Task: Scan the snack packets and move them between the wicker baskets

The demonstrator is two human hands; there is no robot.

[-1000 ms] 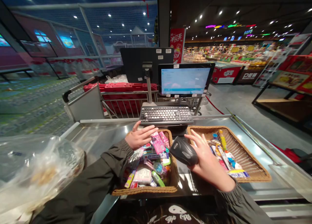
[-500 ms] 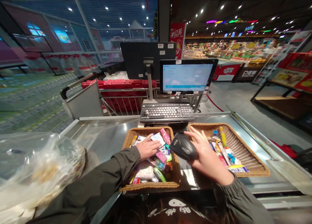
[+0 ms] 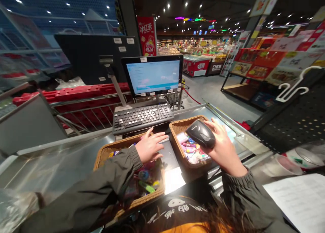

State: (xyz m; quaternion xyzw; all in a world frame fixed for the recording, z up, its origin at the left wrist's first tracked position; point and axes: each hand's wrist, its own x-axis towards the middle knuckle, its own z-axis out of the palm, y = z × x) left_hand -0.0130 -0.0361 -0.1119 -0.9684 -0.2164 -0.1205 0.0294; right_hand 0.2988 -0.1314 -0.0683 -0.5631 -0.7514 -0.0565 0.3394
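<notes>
Items as I count them from my station. Hands, two: my left hand (image 3: 150, 147) and my right hand (image 3: 223, 151), both in dark olive sleeves. Barcode scanner (image 3: 200, 134), one, black: it sits in the right hand's grip, fingers wrapped round its body, held in the air above the right basket (image 3: 177, 125). The left hand's grip is slack and holds nothing I can see: palm down, fingers spread flat, lying over the far right corner of the left basket (image 3: 101, 154), fingertips reaching toward the black pad (image 3: 169, 156). Wicker baskets, two, side by side on the steel surface (image 3: 63, 160), the pad between them. Each carries a jumble of small coloured packets, too many and too blurred for me to count. Keyboard (image 3: 142, 116), one, dark, on a stand just beyond the baskets. Monitor (image 3: 153, 74), one, lit and facing me, above the keyboard. Second screen (image 3: 93, 57), one, showing only its dark back, to the left of the monitor. Sheet of paper (image 3: 302, 199), one, white, at lower right. White hook (image 3: 291, 90), one, on the black perforated panel (image 3: 299, 121) at right.
</notes>
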